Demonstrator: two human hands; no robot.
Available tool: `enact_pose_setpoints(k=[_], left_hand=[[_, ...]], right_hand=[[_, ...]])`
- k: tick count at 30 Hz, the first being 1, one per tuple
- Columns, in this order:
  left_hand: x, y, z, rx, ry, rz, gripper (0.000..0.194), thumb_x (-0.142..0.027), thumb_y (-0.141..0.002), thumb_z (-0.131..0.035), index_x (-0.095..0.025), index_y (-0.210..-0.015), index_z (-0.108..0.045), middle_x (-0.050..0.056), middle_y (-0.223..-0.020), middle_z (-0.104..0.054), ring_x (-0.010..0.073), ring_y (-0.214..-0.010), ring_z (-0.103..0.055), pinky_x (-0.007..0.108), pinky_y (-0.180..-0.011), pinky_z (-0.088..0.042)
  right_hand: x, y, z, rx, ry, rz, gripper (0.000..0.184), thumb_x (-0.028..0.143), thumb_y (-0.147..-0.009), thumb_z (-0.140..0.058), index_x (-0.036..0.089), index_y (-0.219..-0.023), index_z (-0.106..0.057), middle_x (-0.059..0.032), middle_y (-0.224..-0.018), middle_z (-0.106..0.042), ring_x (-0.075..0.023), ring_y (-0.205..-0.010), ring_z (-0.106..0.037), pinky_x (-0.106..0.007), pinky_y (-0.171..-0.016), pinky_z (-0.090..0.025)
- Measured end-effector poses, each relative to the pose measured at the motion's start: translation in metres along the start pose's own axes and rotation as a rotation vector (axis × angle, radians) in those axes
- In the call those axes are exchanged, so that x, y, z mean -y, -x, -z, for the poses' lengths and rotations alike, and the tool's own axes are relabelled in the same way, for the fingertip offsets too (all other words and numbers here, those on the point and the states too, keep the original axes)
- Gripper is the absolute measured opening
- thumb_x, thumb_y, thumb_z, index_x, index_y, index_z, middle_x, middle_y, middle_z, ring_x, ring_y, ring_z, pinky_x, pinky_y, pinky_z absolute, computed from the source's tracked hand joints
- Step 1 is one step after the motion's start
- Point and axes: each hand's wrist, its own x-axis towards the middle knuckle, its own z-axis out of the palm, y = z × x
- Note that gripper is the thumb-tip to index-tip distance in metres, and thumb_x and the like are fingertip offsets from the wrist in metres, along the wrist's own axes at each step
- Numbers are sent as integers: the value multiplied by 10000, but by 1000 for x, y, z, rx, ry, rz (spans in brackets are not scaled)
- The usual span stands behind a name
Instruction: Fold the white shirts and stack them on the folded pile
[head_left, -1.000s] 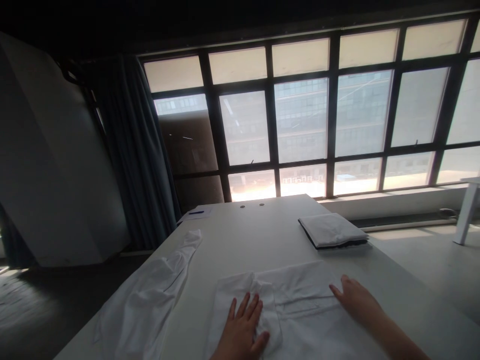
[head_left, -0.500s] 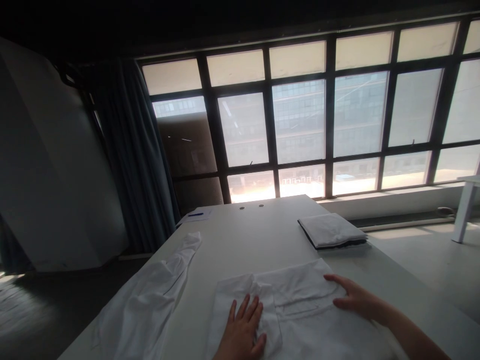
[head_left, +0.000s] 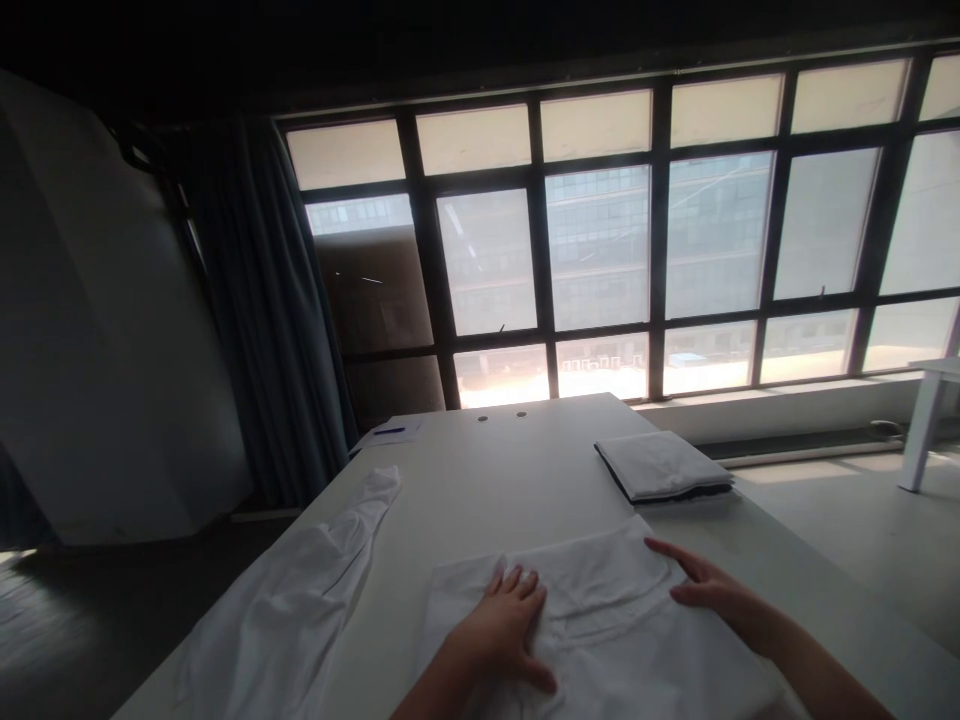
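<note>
A folded white garment [head_left: 600, 610], creased across its middle, lies on the white table in front of me; it looks like a shirt. My left hand [head_left: 506, 625] rests on its left part, palm down, with the fingers stretched and the thumb apart. At the garment's upper right edge is my right hand [head_left: 716, 590], its thumb and forefinger spread apart along the cloth. The other fingers of that hand are partly hidden. Along the table's left side lies a second white garment [head_left: 292, 590], loose and rumpled, touched by neither hand.
Farther back on the right sits a folded stack [head_left: 664, 465], white on top with a dark layer beneath. A blue pen [head_left: 389, 431] lies on paper [head_left: 409, 433] at the far left corner of the table [head_left: 480, 470]. Beyond are a dark curtain [head_left: 277, 320] and windows.
My left hand has slid up and to the right over the garment, turning its fingers rightward. My right hand has barely shifted at the edge.
</note>
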Motion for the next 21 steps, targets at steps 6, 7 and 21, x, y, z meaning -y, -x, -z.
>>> enact_pose_setpoints(k=[6, 7, 21], left_hand=[[-10, -21, 7, 90, 79, -19, 1348, -892, -603, -650, -232, -1610, -44, 147, -1679, -5, 367, -1533, 80, 653, -1172, 165], [-12, -24, 6, 102, 76, -8, 1367, -898, -595, -648, -229, -1608, -20, 151, -1677, 18, 375, -1527, 103, 665, -1158, 181], [-33, -57, -24, 119, 54, 29, 1486, -903, -584, -641, -199, -1495, 300, 136, -1615, 279, 463, -1405, 319, 781, -1053, 228]], right_hand=[[5, -15, 3, -63, 74, 112, 992, 540, -638, -764, 220, -1520, -442, -100, -1476, -525, -363, -1319, -527, -466, -1121, -412], [8, -16, 1, -80, 91, 127, 995, 552, -642, -756, 223, -1525, -435, -96, -1489, -511, -364, -1329, -517, -466, -1127, -405], [92, -33, -68, 38, 55, 234, 965, 494, -666, -794, 240, -1522, -427, -66, -1394, -590, -309, -1143, -633, -442, -983, -517]])
